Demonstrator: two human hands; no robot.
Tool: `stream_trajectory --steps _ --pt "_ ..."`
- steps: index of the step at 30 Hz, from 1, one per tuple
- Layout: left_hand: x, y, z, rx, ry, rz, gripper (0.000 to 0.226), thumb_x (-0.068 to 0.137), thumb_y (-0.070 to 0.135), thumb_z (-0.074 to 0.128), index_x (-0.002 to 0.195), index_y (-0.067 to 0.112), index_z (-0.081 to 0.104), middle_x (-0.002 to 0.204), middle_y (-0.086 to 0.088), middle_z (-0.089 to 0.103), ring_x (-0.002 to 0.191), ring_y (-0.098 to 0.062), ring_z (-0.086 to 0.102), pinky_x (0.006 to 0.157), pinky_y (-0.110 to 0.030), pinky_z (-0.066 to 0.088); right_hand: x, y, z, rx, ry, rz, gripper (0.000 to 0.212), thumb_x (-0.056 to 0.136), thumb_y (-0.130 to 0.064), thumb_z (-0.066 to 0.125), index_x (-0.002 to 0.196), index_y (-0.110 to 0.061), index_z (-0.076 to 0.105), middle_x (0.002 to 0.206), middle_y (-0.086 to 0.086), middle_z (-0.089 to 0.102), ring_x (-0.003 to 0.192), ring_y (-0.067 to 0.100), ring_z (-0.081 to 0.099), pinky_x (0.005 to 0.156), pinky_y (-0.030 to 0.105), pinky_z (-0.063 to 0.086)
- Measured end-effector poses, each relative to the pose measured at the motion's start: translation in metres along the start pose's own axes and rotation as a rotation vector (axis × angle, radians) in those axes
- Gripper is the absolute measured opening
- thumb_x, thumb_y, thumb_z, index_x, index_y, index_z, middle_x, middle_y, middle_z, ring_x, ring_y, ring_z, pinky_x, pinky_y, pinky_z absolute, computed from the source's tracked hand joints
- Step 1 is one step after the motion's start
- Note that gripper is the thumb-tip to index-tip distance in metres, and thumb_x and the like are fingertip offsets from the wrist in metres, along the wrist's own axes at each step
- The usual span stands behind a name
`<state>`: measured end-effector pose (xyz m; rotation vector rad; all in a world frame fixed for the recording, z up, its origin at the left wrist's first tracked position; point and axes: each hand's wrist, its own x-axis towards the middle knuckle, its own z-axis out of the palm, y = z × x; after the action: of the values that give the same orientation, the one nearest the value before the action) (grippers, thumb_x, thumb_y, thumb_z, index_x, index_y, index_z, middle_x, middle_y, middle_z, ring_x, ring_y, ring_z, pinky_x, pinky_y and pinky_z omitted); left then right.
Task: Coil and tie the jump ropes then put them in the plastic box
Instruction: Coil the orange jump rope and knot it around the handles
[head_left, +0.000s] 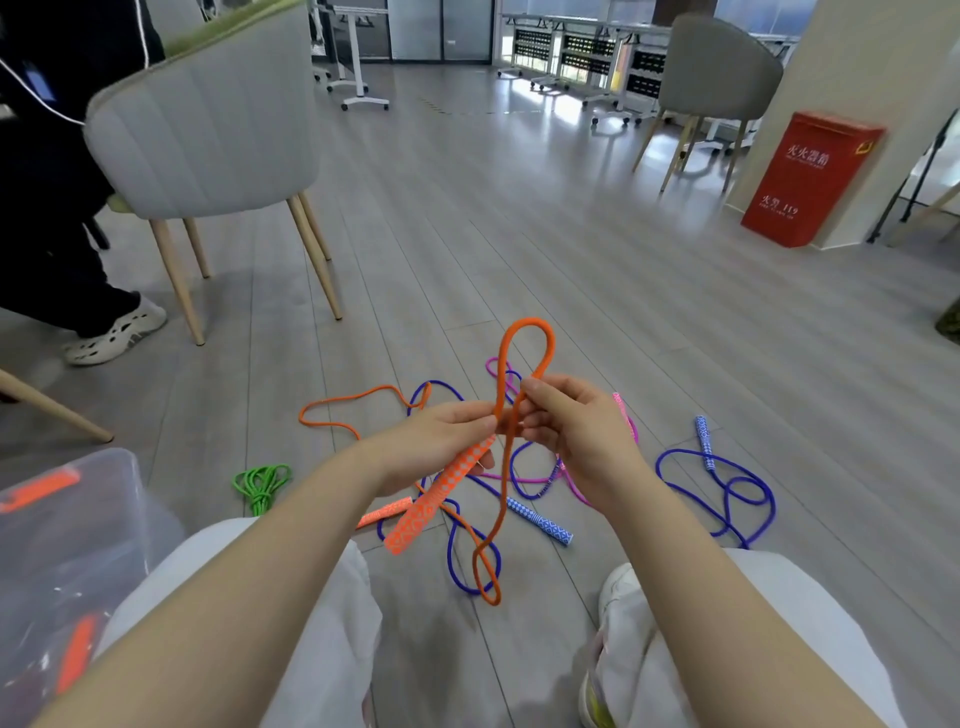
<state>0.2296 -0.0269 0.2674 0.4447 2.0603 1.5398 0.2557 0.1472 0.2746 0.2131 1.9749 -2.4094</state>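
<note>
A: Starting at nine o'clock, the plastic box (104, 467) sits by the left knee, orange handles showing through its wall. Just right of it, around eight o'clock from the hands, a green rope (260, 486) lies already bundled on the floor.

B: And the hands?

A: The left hand (441, 441) pinches the orange rope (501, 384) just where the cord leaves its patterned handle (431, 501), which hangs toward seven o'clock. The right hand (566, 431) is curled round the same cord; a loop stands up at twelve o'clock above both grips, and the slack drops to six o'clock and curls on the floor.

B: What might go wrong?

A: I'd judge the trailing cord is the danger. It crosses the blue rope (727, 493) and pink rope (626, 421) lying at three to five o'clock; pulling in more coils could drag those along or snag. The upright loop could also spring open if either pinch slackens.
</note>
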Motion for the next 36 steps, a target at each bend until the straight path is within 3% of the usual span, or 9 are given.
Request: stream_trajectory --steps 8,12,16,20,24,29,32,34,36 --pt "0.000 0.000 -0.001 -0.088 -0.026 -0.013 0.026 0.104 0.024 0.040 0.108 0.019 0.065 0.100 -0.003 0.067 0.087 -0.016 0.061 0.084 -0.035 0.057 0.000 0.001 0.000 -0.077 -0.063 -0.033 0.015 0.093 -0.007 0.059 0.105 -0.006 0.067 0.085 0.009 0.072 0.071 0.015 0.064 0.062 0.023 0.052" --pt "0.001 -0.002 -0.011 -0.075 0.033 0.042 0.030 0.104 0.026 0.040 0.104 0.013 0.067 0.111 0.002 0.070 0.098 -0.016 0.060 0.100 -0.041 0.050 0.005 0.006 0.002 -0.150 -0.011 0.032 0.020 0.098 -0.016 0.051 0.112 -0.015 0.065 0.096 0.004 0.074 0.089 0.018 0.067 0.078 0.028 0.055" --pt "0.002 0.004 -0.013 -0.282 0.064 0.148 0.030 0.104 0.019 0.037 0.089 0.012 0.062 0.119 -0.005 0.067 0.117 -0.019 0.059 0.107 -0.035 0.041 0.002 0.017 0.011 -0.333 -0.229 0.075 0.031 0.095 -0.015 0.043 0.114 -0.023 0.066 0.102 -0.004 0.075 0.106 0.009 0.066 0.099 0.026 0.046" --pt "-0.001 0.011 -0.018 -0.576 0.085 0.210 0.027 0.103 0.014 0.032 0.090 0.007 0.054 0.101 -0.011 0.064 0.105 -0.023 0.060 0.101 -0.040 0.044 0.000 0.018 0.012 -0.318 -0.308 0.065 0.033 0.095 -0.009 0.036 0.114 -0.008 0.062 0.092 0.014 0.074 0.095 0.014 0.068 0.104 0.035 0.046" --pt "-0.001 0.014 -0.036 -0.898 0.193 0.253 0.024 0.101 0.021 0.033 0.088 0.014 0.051 0.072 0.000 0.057 0.081 -0.021 0.065 0.087 -0.038 0.051 0.003 0.019 -0.003 -0.620 -0.278 0.044 0.022 0.097 -0.023 0.049 0.101 -0.009 0.066 0.079 0.004 0.066 0.078 0.014 0.063 0.093 0.042 0.051" --pt "0.006 -0.001 -0.079 -1.212 0.692 0.205 0.029 0.103 0.019 0.031 0.078 0.018 0.047 0.051 0.005 0.051 0.053 -0.013 0.053 0.068 -0.031 0.051 0.005 0.015 -0.033 -0.918 -0.380 0.164 0.019 0.095 -0.032 0.057 0.096 -0.015 0.066 0.075 -0.004 0.067 0.072 0.007 0.063 0.082 0.031 0.055" --pt "0.006 -0.012 -0.094 -1.220 0.893 0.124 0.029 0.101 0.012 0.031 0.077 0.019 0.046 0.043 0.007 0.047 0.044 -0.011 0.047 0.060 -0.029 0.045 0.005 0.005 -0.050 -0.958 -0.279 0.142 0.017 0.095 -0.032 0.057 0.088 -0.020 0.066 0.075 -0.005 0.066 0.069 0.006 0.060 0.073 0.023 0.051" --pt "0.006 -0.011 -0.090 -1.113 0.890 0.097 0.029 0.101 0.013 0.032 0.077 0.018 0.047 0.043 0.007 0.048 0.040 -0.009 0.047 0.053 -0.026 0.044 0.004 0.000 -0.054 -0.939 -0.171 0.064 0.016 0.095 -0.031 0.057 0.086 -0.021 0.065 0.073 -0.005 0.063 0.066 0.007 0.056 0.067 0.022 0.047" --pt "0.007 -0.008 -0.077 -0.871 0.829 0.075 0.030 0.103 0.014 0.034 0.078 0.015 0.051 0.049 0.005 0.052 0.040 -0.007 0.048 0.048 -0.021 0.046 0.003 -0.002 -0.049 -0.841 -0.080 -0.027 0.016 0.094 -0.032 0.059 0.086 -0.020 0.066 0.072 -0.002 0.062 0.067 0.012 0.054 0.069 0.034 0.048"
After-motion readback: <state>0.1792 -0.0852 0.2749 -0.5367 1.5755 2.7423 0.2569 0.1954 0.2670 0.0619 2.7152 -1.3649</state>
